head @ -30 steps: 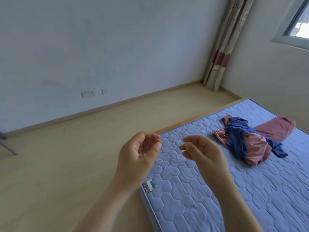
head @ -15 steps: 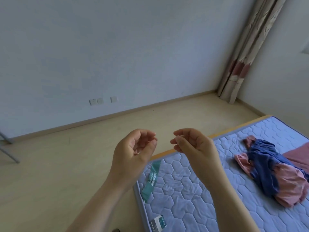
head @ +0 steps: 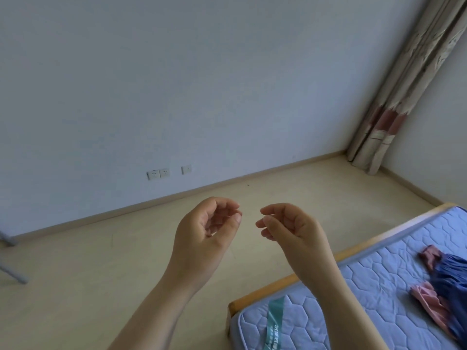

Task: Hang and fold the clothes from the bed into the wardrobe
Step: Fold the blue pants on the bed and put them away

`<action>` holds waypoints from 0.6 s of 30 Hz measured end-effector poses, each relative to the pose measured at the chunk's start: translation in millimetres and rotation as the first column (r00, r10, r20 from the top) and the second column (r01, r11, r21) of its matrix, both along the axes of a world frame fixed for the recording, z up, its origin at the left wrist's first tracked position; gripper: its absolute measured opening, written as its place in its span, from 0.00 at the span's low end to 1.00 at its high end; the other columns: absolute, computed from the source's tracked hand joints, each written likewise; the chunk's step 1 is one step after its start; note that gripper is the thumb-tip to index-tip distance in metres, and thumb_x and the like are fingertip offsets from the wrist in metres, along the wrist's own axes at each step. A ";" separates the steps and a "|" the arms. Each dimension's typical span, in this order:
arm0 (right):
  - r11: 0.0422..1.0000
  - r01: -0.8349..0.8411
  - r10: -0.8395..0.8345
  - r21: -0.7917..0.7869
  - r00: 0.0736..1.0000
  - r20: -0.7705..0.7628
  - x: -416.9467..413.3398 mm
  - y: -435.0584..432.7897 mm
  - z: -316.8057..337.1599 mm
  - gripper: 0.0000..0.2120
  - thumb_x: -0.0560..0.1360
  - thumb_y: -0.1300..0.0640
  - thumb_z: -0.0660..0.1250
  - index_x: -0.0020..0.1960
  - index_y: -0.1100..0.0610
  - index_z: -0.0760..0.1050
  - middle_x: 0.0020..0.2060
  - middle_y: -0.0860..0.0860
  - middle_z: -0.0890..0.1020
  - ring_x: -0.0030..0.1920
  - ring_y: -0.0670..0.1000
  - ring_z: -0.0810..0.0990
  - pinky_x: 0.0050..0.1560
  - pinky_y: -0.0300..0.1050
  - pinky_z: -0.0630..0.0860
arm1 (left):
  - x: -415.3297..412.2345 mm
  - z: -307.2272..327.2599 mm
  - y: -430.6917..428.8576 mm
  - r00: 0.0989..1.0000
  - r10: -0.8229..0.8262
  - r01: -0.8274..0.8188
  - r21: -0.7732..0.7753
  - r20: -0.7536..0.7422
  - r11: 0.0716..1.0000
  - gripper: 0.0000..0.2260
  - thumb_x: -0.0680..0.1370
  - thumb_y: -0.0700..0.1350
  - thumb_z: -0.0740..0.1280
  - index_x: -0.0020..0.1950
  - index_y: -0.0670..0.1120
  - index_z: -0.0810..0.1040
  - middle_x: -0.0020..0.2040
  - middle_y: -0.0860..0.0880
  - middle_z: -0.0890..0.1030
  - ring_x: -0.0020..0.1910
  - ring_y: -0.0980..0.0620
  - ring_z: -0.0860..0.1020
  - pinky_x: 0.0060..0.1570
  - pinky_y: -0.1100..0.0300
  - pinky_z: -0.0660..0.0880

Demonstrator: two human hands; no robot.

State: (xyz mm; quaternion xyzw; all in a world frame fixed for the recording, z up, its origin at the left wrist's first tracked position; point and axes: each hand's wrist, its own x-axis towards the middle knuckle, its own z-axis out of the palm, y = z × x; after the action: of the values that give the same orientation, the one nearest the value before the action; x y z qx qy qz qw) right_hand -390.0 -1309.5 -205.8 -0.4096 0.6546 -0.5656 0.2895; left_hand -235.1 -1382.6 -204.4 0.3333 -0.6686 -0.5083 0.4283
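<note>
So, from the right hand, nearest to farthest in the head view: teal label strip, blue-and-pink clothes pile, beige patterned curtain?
1. Teal label strip, mattress corner, below the right hand.
2. Blue-and-pink clothes pile, farther right on the mattress.
3. Beige patterned curtain, far corner.

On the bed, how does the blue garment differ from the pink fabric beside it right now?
The blue garment is dark and shows as one bunched mass; the pink fabric is pale and shows in two separate patches. The blue garment seems to lie over the pink fabric, which pokes out at its far and near ends. Both lie crumpled, unfolded, on the mattress.
</note>
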 end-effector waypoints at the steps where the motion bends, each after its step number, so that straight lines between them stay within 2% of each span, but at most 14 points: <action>1: 1.000 0.005 -0.005 0.001 1.000 0.003 -2.1 -14.1 -0.2 0.07 0.77 0.62 0.66 0.50 0.52 0.80 0.40 0.49 0.86 0.41 0.48 0.84 0.48 0.44 0.81 | -1.5 -1.0 -14.1 1.000 -0.005 0.005 0.002 0.004 1.000 0.06 0.76 0.40 0.70 0.48 0.51 0.81 0.45 0.53 0.85 0.48 0.56 0.82 0.48 0.67 0.77; 4: 1.000 0.021 -0.021 -0.004 1.000 -0.007 -12.1 -57.3 -2.8 0.07 0.77 0.62 0.66 0.50 0.52 0.80 0.40 0.48 0.86 0.41 0.48 0.84 0.48 0.45 0.81 | -12.2 -4.0 -57.8 1.000 -0.017 0.017 -0.006 0.026 1.000 0.05 0.76 0.41 0.70 0.48 0.52 0.81 0.46 0.54 0.84 0.48 0.57 0.82 0.47 0.70 0.76; 11: 0.999 0.017 -0.016 -0.050 0.999 0.030 -48.2 -154.9 -6.8 0.06 0.77 0.61 0.66 0.49 0.51 0.80 0.40 0.49 0.86 0.41 0.48 0.84 0.52 0.51 0.81 | -50.3 -2.2 -152.4 0.998 -0.015 0.017 -0.038 0.060 0.999 0.05 0.76 0.41 0.70 0.48 0.52 0.81 0.45 0.55 0.84 0.48 0.57 0.82 0.49 0.66 0.77; 18: 0.991 0.113 -0.109 -0.068 0.992 0.058 -106.3 -220.7 -7.1 0.07 0.77 0.61 0.66 0.48 0.51 0.80 0.40 0.48 0.86 0.41 0.47 0.84 0.51 0.48 0.81 | -113.4 3.8 -227.6 0.989 -0.112 0.118 -0.053 0.096 0.992 0.05 0.76 0.42 0.70 0.48 0.53 0.81 0.45 0.55 0.84 0.49 0.57 0.82 0.49 0.69 0.76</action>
State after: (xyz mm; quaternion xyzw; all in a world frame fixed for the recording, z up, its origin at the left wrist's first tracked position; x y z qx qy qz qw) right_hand -496.2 -1530.2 -212.9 -0.3671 0.6477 -0.6148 0.2602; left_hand -348.6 -1610.2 -200.6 0.3045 -0.7205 -0.4964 0.3764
